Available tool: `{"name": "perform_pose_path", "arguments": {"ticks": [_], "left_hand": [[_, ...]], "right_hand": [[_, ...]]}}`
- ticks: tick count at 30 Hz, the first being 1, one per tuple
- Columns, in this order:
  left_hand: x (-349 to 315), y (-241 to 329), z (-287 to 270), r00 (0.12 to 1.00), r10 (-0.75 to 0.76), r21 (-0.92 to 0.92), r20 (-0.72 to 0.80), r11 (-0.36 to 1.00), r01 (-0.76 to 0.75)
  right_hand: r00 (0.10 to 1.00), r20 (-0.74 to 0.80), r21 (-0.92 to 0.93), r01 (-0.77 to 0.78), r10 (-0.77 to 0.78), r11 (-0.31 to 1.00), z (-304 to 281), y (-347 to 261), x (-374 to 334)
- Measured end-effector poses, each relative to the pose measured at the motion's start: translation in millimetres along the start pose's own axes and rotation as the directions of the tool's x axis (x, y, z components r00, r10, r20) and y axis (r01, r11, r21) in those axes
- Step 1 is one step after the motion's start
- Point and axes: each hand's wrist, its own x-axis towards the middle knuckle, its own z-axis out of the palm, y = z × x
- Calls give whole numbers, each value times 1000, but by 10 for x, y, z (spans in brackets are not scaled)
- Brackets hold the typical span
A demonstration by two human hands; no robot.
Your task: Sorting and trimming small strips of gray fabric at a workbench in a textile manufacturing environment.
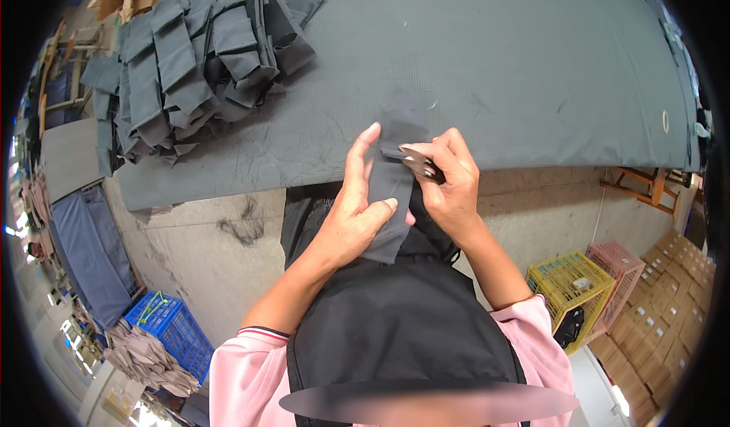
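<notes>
Fabric piece: a narrow dark grey strip of cloth point(388, 191), matte and finely woven, held upright at the near edge of the table; its lower end hangs down over the person's dark apron point(395, 328), its upper end reaches just past the fingertips.
Left hand: the left hand point(353, 214) grips the strip from the left, thumb pressed across its front, fingers stretched up along its side.
Right hand: the right hand point(449, 184) is closed round a small metal snipper point(418, 162), whose blades touch the strip's right edge near the top (whether the blades are parted cannot be told).
Table: a wide table covered in grey cloth point(494, 62), its near edge just behind the hands.
Pile: a heap of similar grey pieces point(190, 54), folded and overlapping, lies at the far left of the table, well apart from the hands.
Floor: blue crate point(171, 328) at lower left; yellow crate point(570, 286) and pink crate point(620, 263) at lower right.
</notes>
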Motion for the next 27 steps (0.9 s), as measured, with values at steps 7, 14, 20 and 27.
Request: {"name": "perform_pose_path", "arguments": {"ticks": [7, 14, 20, 27], "left_hand": [[-82, -122, -63, 983, -178, -217, 33, 959, 181], [135, -26, -23, 790, 593, 701, 158, 496, -513], [136, -158, -300, 846, 500, 741, 183, 496, -453], [111, -176, -301, 887, 457, 618, 63, 680, -394]], "right_hand": [[756, 116, 795, -460, 644, 396, -49, -77, 142], [654, 427, 732, -655, 624, 187, 7, -79, 277], [730, 337, 609, -650, 594, 454, 26, -51, 163], [982, 39, -62, -182, 184, 981, -390, -426, -261]]}}
